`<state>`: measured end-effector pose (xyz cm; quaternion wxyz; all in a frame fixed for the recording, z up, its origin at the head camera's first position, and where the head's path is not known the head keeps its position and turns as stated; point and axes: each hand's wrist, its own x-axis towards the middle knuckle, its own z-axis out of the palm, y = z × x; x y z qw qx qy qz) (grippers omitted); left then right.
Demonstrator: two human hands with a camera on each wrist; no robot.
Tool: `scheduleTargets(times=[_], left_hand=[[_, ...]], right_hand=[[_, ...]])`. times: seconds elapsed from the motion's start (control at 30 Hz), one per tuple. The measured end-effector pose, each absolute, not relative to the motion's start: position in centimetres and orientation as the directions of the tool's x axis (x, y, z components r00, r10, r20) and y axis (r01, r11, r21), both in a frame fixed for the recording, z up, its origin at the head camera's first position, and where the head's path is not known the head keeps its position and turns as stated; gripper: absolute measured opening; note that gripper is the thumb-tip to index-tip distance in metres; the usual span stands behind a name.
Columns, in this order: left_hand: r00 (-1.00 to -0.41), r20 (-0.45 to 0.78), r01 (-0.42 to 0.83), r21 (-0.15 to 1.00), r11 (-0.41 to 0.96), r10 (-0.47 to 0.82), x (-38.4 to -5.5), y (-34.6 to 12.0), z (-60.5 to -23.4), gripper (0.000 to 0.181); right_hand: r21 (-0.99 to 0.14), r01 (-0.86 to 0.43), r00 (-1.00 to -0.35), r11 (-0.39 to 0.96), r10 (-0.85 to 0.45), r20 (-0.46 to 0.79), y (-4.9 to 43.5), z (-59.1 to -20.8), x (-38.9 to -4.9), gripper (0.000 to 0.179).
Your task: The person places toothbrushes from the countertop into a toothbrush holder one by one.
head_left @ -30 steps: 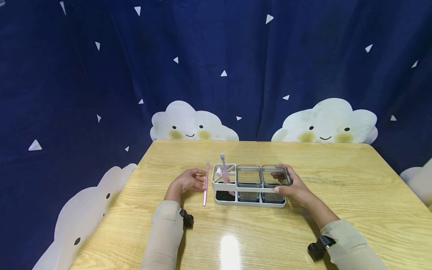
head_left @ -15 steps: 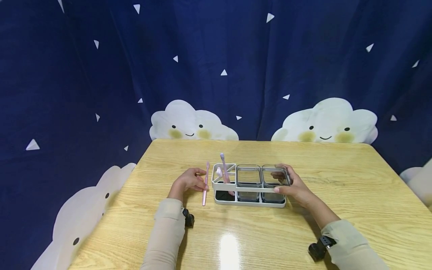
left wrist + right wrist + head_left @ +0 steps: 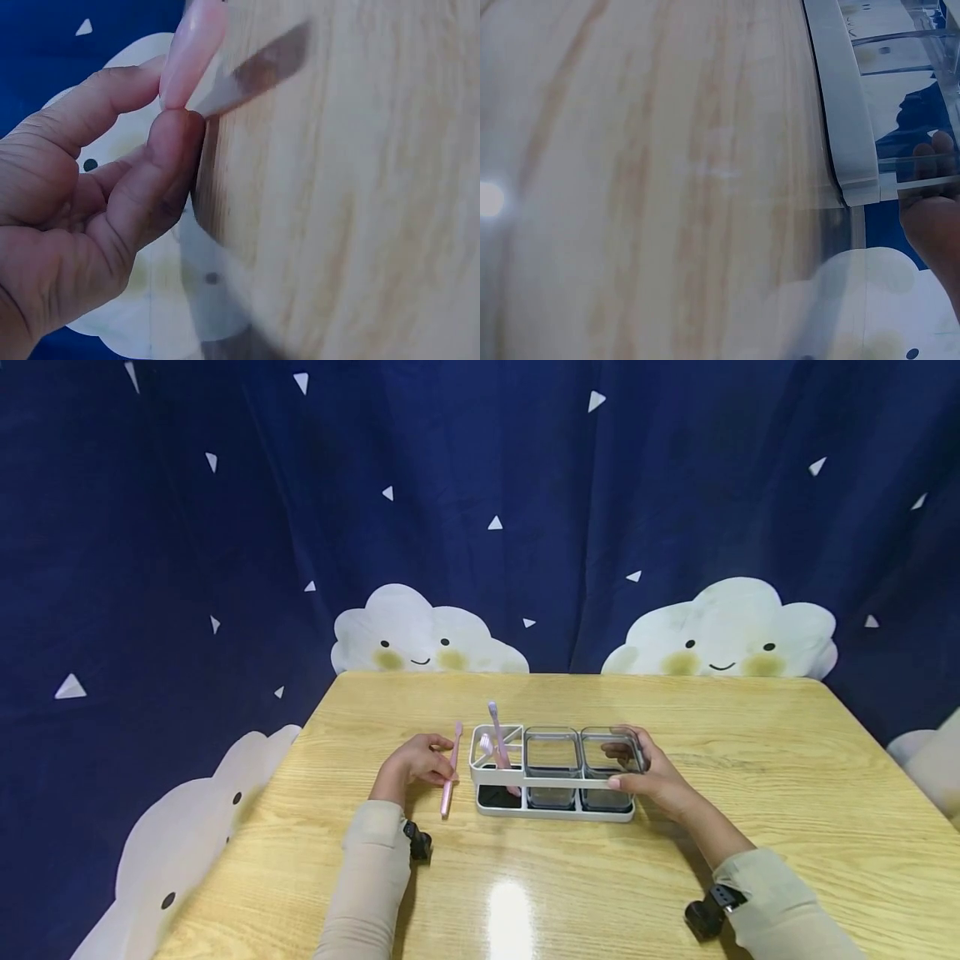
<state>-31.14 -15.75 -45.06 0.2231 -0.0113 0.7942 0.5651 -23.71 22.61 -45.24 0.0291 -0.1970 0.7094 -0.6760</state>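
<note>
My left hand (image 3: 420,763) pinches a pink toothbrush (image 3: 456,745) just left of a white toothbrush holder (image 3: 555,782). In the left wrist view the pink handle (image 3: 193,49) shows between thumb and fingers. The brush's head points away from me, and its lower end leans a little left. My right hand (image 3: 660,781) grips the holder's right end, its thumb on the front rail and its fingers around the right clear cup (image 3: 611,753). Two other toothbrushes stand in the holder's left compartments, a purple one (image 3: 495,718) and one with a white-bristled head (image 3: 486,744).
A second clear cup (image 3: 552,753) sits in the holder's middle slot. Everything stands on a light wooden table (image 3: 600,893), whose far edge meets a dark blue curtain (image 3: 465,460) with clouds and white triangles. Both wrists carry small black cameras.
The pink toothbrush has tilted, its lower end swinging left, away from the holder. My left hand shifted slightly right, then a little back left. The right hand and the holder stay in place.
</note>
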Motion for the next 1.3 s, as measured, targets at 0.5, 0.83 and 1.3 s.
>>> scheduleTargets(times=[0.5, 0.83, 1.3], left_hand=[[-0.893, -0.367, -0.299, 0.916, 0.266, 0.261, -30.0, -16.7, -45.4, 0.064], [-0.929, -0.285, -0.236, 0.948, 0.212, 0.238, -28.2, -16.8, -44.3, 0.078], [-0.961, -0.168, -0.143, 0.982, 0.127, 0.218, -26.7, -16.2, -42.5, 0.080]], right_hand=[[-0.967, -0.252, -0.914, -0.024, -0.321, 0.246, 22.4, -45.4, -23.7, 0.074], [-0.965, -0.260, -0.917, 0.017, -0.317, 0.242, 22.5, -45.4, -23.5, 0.073], [-0.966, -0.257, -0.921, 0.017, -0.308, 0.240, 22.3, -45.2, -23.5, 0.074]])
